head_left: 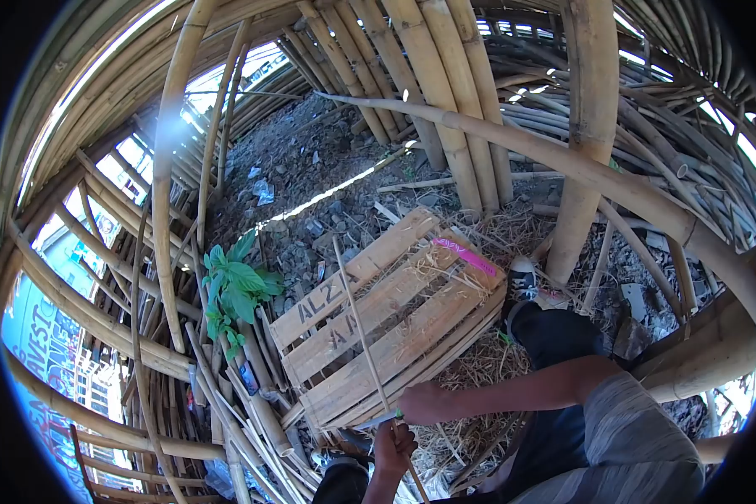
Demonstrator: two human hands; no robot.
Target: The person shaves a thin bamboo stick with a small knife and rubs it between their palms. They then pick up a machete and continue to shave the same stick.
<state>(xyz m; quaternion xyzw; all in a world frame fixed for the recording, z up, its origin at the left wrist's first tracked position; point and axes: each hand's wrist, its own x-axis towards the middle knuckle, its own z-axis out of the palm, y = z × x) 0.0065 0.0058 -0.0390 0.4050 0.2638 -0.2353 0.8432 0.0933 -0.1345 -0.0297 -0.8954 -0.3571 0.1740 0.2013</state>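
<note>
A long thin bamboo stick (pixel 362 336) slants over a wooden slatted crate (pixel 378 315) marked with dark letters. My left hand (pixel 393 445) is closed round the lower part of this stick, just below the crate's near corner. Right above it, my right hand (pixel 424 403) is closed on what looks like a knife (pixel 376 421), whose pale blade lies across the stick. Its handle is mostly hidden in my fingers. Straw and a pink label (pixel 464 255) lie on the crate's upper right end.
Thick bamboo poles (pixel 586 126) stand at the back, and one slanting pole (pixel 512 139) crosses to the right. A green plant (pixel 237 290) grows left of the crate. Split bamboo strips (pixel 235 412) lie at lower left. My shoe (pixel 523 277) is beside the crate's right end.
</note>
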